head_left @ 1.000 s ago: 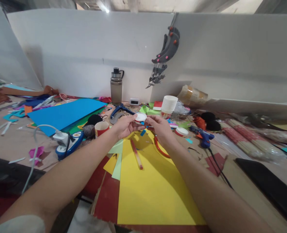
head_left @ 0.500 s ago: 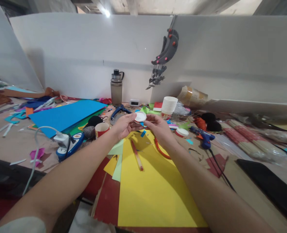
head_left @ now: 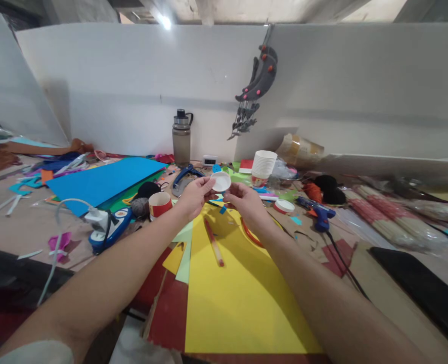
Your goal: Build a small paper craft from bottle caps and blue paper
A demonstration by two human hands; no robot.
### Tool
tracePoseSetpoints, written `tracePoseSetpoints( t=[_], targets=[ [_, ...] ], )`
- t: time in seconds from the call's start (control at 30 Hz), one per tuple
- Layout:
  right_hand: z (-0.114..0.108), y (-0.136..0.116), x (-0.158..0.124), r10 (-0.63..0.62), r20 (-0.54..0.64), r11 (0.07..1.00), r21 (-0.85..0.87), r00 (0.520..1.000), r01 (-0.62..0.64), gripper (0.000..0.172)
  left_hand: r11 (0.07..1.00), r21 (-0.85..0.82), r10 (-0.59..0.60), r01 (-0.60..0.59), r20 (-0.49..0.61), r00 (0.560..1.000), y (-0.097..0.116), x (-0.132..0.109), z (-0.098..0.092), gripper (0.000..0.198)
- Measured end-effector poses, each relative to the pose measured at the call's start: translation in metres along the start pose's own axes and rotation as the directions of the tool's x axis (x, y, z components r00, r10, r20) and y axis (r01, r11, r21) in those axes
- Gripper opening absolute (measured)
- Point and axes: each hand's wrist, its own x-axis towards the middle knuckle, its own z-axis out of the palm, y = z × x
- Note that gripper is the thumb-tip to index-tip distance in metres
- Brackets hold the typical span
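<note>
My left hand (head_left: 198,196) is closed on the rim of a white round piece (head_left: 221,182), which looks like the cut-off bottom of a paper cup. Its pale hollow side is tilted toward me. At the lower right edge of that piece, my right hand (head_left: 245,202) has its fingers bent together; what they grip is hidden. A bit of blue paper (head_left: 216,168) shows just behind the round piece. Below both hands lies a yellow sheet (head_left: 242,298) with a red-tipped pen (head_left: 213,242) and a small blue scrap (head_left: 223,210) on it.
A cut red-and-white paper cup (head_left: 160,204) stands left of my hands. Stacked paper cups (head_left: 264,167), a cup base (head_left: 284,206) and a blue glue gun (head_left: 320,215) are to the right. Behind are a bottle (head_left: 181,139) and a blue sheet (head_left: 106,179); a power strip (head_left: 110,230) lies left.
The white round piece has tipped up so more of its hollow side faces me. My right fingers have shifted slightly down and right along its edge. Blue paper now shows behind it.
</note>
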Motion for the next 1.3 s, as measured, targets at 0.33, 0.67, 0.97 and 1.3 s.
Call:
tracePoseSetpoints(
  t=[0.33,0.67,0.97,1.3],
  targets=[
    [0.0051,-0.0025,-0.0048,0.057,-0.036,0.993,0.101,0.998,-0.053,0.023,0.998,-0.055,-0.029,0.029,0.015,0.999,-0.0045,-0.0007,-0.0013,0.037],
    [0.0048,-0.0075,-0.0039,0.184,0.054,0.951,0.241,0.981,-0.192,0.022,0.981,-0.170,-0.105,0.095,-0.050,0.993,-0.0040,0.0011,-0.0059,0.028],
    [0.0074,-0.0059,-0.0061,0.133,-0.013,0.978,0.166,0.991,-0.129,0.016,0.992,-0.112,-0.060,0.059,-0.011,0.998,-0.0072,-0.0003,-0.0023,0.029],
    [0.0089,-0.0020,-0.0066,0.113,-0.026,0.987,0.121,0.993,-0.110,0.017,0.981,-0.162,-0.107,0.104,-0.012,0.994,-0.0071,-0.0029,-0.0015,0.040]
  ],
)
